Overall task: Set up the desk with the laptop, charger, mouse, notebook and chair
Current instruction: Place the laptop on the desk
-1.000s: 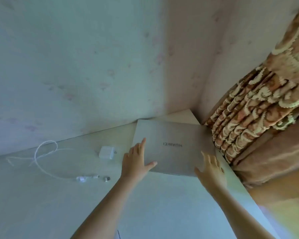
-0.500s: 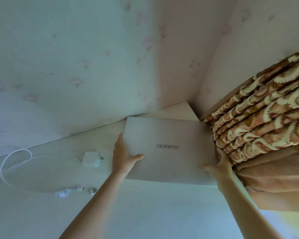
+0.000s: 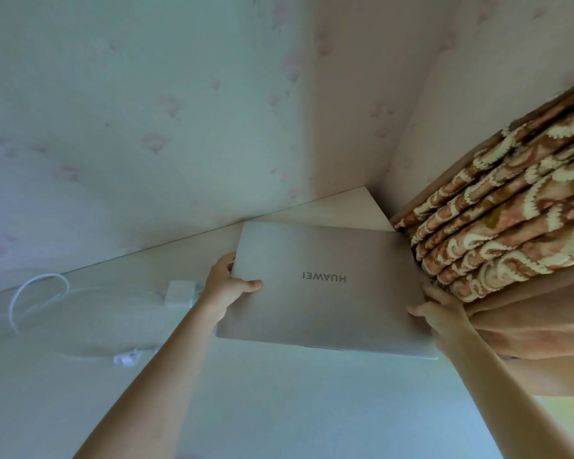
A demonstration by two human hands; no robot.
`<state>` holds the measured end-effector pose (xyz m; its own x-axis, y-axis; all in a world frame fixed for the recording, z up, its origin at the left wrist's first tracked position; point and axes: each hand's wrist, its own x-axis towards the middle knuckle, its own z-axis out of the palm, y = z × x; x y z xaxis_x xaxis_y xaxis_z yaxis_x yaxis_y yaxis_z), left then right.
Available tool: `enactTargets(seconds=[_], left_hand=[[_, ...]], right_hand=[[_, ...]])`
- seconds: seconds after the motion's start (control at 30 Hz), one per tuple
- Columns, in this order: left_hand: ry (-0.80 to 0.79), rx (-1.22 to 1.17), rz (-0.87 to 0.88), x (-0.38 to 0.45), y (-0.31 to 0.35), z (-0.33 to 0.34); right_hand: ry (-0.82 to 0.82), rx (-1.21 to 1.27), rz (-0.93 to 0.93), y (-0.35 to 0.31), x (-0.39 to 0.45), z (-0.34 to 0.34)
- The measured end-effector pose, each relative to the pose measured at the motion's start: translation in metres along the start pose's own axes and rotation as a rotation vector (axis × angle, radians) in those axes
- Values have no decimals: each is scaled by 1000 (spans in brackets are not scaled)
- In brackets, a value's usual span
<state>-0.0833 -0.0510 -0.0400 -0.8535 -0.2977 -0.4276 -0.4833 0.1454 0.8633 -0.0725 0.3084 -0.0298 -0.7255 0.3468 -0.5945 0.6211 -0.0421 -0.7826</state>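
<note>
Head view: left hand (image 3: pixel 227 286) and right hand (image 3: pixel 439 313) clasp the closed silver laptop (image 3: pixel 315 289) by its side edges above the pale desk (image 3: pixel 279 409), where the patterned curtain (image 3: pixel 497 226) beside the laptop could snag it.

One laptop (image 3: pixel 315 286), one charger (image 3: pixel 180 294) with one cable (image 3: pixel 30 293), two hands, one curtain (image 3: pixel 511 220), one desk (image 3: pixel 279 409).
</note>
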Motion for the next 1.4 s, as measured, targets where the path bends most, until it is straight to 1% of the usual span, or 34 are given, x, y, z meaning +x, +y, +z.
enactTargets(seconds=[0.17,0.23,0.33,0.6,0.83,1.0,1.17,1.27,1.4], left_hand=[[34,-43,8,-31,-15,-33],[63,-49,15,-49,-24,-51],[130,-97,2,-86,-34,-79],[308,-183,-20,-182,-83,-170],[414,-242,-51,-242,-129,-255],[445,-227,-88,-278,-175,-327],[455,-155,-143,-315,-227,-399],[432,-135,-181,-333,-255,-430],[398,-95,-243,-349,-290,-453]], right_hand=[[-102,19,5,6,-24,8],[-149,9,-13,10,-38,17],[-176,6,-51,17,-64,32],[-311,-58,-144,49,-146,80],[-396,-137,-206,74,-237,132],[-385,-178,-208,107,-301,181],[-371,-218,-209,158,-366,231],[-339,-250,-205,191,-397,254],[-291,-272,-175,228,-427,269]])
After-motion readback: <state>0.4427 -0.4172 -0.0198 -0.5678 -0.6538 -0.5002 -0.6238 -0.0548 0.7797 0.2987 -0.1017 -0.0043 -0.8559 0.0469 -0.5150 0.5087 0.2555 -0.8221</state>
